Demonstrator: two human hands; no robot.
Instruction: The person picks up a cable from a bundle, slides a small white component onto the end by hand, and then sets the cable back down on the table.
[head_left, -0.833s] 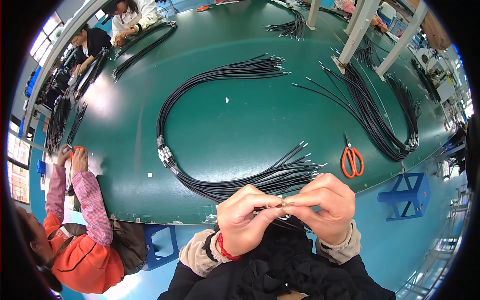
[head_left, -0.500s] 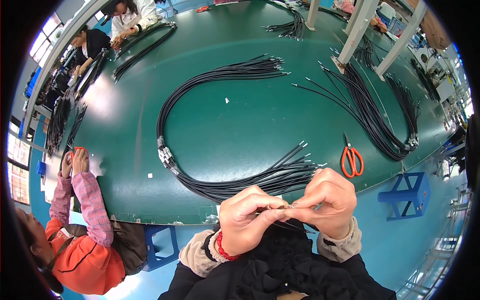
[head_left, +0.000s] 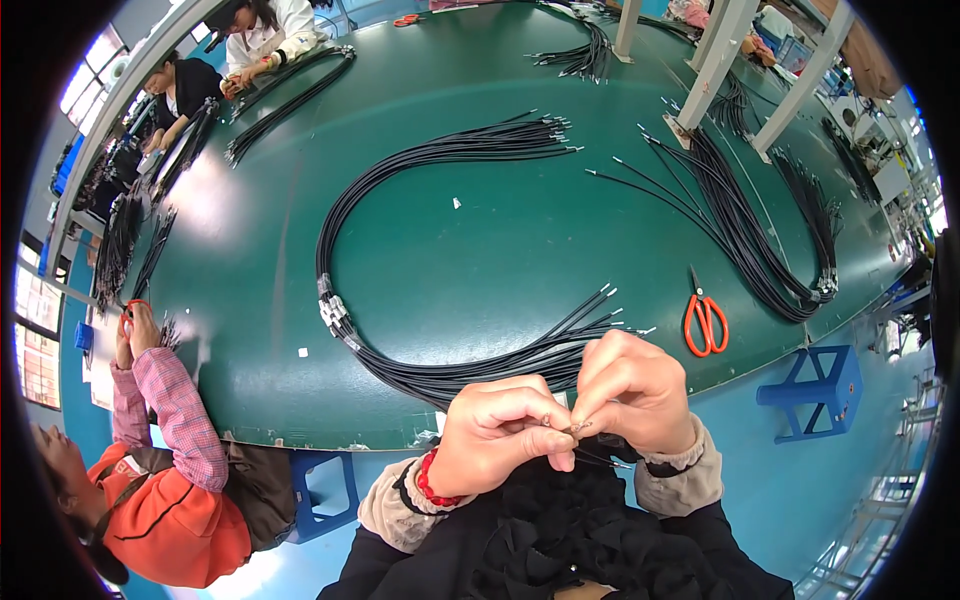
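My left hand and my right hand meet at the near edge of the green table, fingertips pinched together on the end of a thin black cable. That cable belongs to a long bundle of black cables that curves in a loop across the table, taped together at its left bend. The bundle's free ends with bare tips fan out just beyond my right hand. A red bead bracelet sits on my left wrist.
Orange-handled scissors lie right of my hands. A second black cable bundle curves at the right, with white posts behind. A person in an orange vest works at the left edge; other people sit far left. A blue stool stands on the floor.
My hands have stayed pinched together on the cable end, shifting only slightly; the fingers have worked a little. The person at the left has raised both hands.
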